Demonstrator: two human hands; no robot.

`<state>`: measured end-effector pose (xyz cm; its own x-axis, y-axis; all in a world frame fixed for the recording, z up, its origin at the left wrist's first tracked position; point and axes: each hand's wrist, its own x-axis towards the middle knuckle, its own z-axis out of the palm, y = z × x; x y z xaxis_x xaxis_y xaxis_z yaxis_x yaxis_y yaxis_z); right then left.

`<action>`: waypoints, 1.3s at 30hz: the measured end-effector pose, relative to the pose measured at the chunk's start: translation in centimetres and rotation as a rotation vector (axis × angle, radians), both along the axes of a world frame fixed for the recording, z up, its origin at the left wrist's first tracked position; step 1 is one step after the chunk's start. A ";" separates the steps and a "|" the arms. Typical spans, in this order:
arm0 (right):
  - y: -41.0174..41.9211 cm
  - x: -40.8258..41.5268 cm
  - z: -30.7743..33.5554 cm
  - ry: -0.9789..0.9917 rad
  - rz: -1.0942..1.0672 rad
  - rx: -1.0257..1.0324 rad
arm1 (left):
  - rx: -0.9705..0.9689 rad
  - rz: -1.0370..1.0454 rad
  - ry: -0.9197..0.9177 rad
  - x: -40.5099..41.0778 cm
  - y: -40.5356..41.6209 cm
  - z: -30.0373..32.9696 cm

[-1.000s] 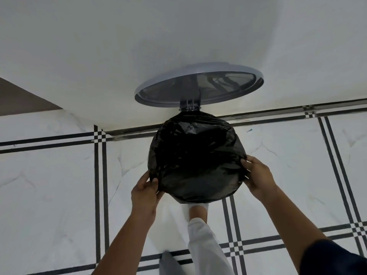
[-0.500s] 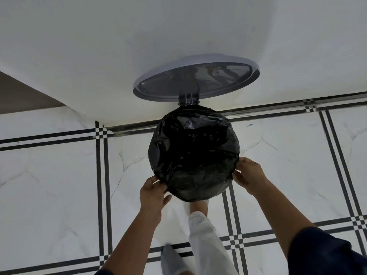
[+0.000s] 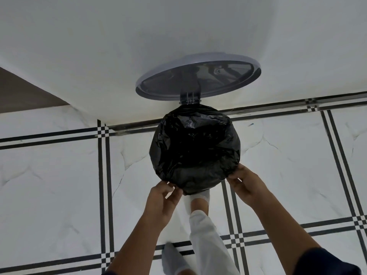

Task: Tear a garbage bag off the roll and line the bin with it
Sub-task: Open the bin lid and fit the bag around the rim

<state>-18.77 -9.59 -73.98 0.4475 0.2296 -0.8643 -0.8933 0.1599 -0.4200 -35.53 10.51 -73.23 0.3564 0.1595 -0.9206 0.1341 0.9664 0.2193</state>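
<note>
Both hands' fingers (image 3: pixel 170 190) pinch the black garbage bag (image 3: pixel 194 151) over the lid-up bin (image 3: pixel 190 100).

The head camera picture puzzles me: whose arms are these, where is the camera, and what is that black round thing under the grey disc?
No machine here: a person wears the camera on their head, looking down at their own arms. The black round thing is a garbage bag stretched over the mouth of a bin, which the bag hides. The grey disc is the bin's lid, swung open on its hinge against the white wall. The left hand and right hand each pinch the bag's near edge. One white-socked foot reaches under the bin; what it touches is hidden. Below is a white tiled floor with black lines.
</note>
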 end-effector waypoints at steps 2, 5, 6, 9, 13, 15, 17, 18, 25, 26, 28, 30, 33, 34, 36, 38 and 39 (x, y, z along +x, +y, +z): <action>0.2 -0.2 -0.2 0.022 -0.033 0.051 | 0.006 -0.051 -0.075 -0.9 -0.5 -0.3; 0.0 -0.3 -0.5 0.097 -0.119 0.114 | 0.178 -0.140 0.021 -1.5 -1.1 -0.7; 0.0 -0.2 -0.6 0.112 -0.136 0.099 | 0.251 -0.165 0.063 -1.4 -1.1 -0.8; 0.1 0.0 -0.7 0.138 -0.071 -0.075 | 0.399 -0.195 0.149 -0.8 -0.9 -0.8; 0.2 0.2 -0.3 0.156 -0.004 -0.208 | 0.305 -0.133 0.173 -0.2 -0.6 -0.7; 0.4 0.2 0.0 0.157 -0.027 -0.191 | 0.163 -0.082 0.070 -0.5 -0.6 -0.6; 0.3 0.0 0.3 0.196 -0.119 -0.144 | 0.118 -0.101 -0.001 -0.9 -1.0 -0.5; 0.2 0.0 0.5 0.219 -0.165 -0.098 | 0.118 -0.106 -0.013 -1.0 -1.2 -0.5; 0.1 -0.5 0.6 0.250 -0.216 -0.023 | 0.037 0.083 0.028 -0.7 -2.6 -1.7; 0.2 -0.6 0.3 0.247 -0.224 -0.025 | 0.025 0.093 0.030 -0.5 -2.8 -1.8; 0.5 -0.5 -0.2 0.254 -0.250 -0.022 | 0.006 0.113 0.030 -0.1 -3.0 -1.8; 0.8 -0.3 -0.4 0.258 -0.242 -0.042 | -0.018 0.156 0.040 0.2 -3.2 -1.7; 1.0 -0.2 -0.6 0.270 -0.235 -0.065 | -0.053 0.219 0.047 0.3 -3.1 -1.5; 1.0 -0.1 -0.5 0.280 -0.248 -0.061 | -0.053 0.239 0.057 0.4 -3.0 -1.5; 1.1 -0.1 -0.3 0.256 -0.242 -0.091 | -0.022 0.256 0.084 0.9 -2.8 -1.4; 1.2 -0.3 -0.4 0.174 -0.161 -0.205 | 0.056 0.222 0.126 1.4 -2.8 -1.4; 1.2 -0.4 -0.3 0.130 -0.125 -0.261 | 0.102 0.191 0.147 1.5 -2.8 -1.3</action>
